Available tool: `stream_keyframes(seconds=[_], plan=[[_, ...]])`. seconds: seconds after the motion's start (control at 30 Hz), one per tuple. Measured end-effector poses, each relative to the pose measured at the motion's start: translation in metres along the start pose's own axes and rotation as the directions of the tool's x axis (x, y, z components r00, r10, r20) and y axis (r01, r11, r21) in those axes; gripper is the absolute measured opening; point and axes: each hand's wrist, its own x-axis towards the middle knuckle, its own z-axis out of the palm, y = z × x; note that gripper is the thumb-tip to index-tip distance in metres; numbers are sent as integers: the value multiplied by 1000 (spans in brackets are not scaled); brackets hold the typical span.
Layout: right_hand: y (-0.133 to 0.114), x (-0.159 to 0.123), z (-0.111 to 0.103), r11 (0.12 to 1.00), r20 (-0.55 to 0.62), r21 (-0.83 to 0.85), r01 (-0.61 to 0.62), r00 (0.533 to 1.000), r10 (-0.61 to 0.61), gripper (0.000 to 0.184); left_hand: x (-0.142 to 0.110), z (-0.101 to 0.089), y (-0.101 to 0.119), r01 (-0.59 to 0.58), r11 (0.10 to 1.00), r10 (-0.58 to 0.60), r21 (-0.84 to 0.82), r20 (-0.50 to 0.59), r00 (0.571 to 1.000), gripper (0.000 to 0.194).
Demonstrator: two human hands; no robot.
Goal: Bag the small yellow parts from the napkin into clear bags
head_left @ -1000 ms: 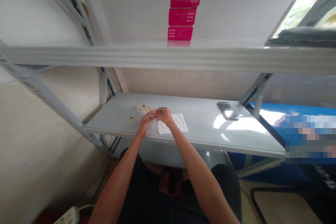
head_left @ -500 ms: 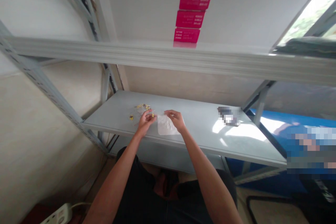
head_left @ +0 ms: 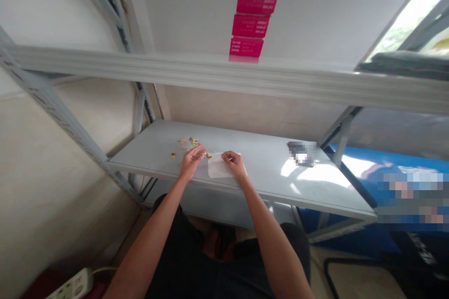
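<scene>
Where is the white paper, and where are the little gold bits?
White paper (head_left: 216, 169): head view, on its bare left part.
Gold bits (head_left: 188, 140): head view, on the cluster farthest from the person.

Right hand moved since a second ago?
Yes. The right hand has shifted rightward along the shelf, closer to the blurred item at the shelf's right end.

Shelf: grey steel shelf (head_left: 150, 149), bare metal top
Left of centre: small gold pieces (head_left: 186, 140), scattered loosely
Centre: white paper (head_left: 215, 170), lying flat near the front edge
Right, by back edge: pixelated object (head_left: 301, 154), too blurred to tell
</scene>
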Motion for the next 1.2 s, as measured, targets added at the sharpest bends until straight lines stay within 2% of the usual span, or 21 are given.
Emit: stream_keyframes(seconds=[0.13,0.2,0.3,0.37,0.53,0.8,1.0,1.13,1.2], plan=[[-1,0,0,992,-4,121,-46,999,47,30,2,0,-4,7,1000,-6,20,-60,998,55],[-1,-1,0,979,2,190,-76,997,77,29,3,-1,-7,34,990,-25,137,-72,997,50],[-2,-2,0,968,9,231,-101,995,102,28,3,-1,-9,51,946,-43,320,-32,999,39],[-2,-2,0,973,1,212,-93,996,95,27,5,0,-7,38,930,-38,366,-7,999,36],[-3,-1,0,1000,-62,11,-22,998,23,26,17,8,3,-10,937,35,350,-64,997,38],[-8,-4,-1,987,-72,-160,-13,997,2,31,37,22,14,-19,955,31,296,-35,999,37],[-5,-1,1,994,-95,-100,-44,995,35,23,41,24,11,-11,961,20,277,-27,999,44],[-3,1,-1,997,-128,-3,-80,989,79,16,35,22,2,11,978,-2,207,-46,999,53],[-3,1,-2,994,-127,65,-84,988,92,15,30,20,-4,31,968,-23,248,-35,999,55]])
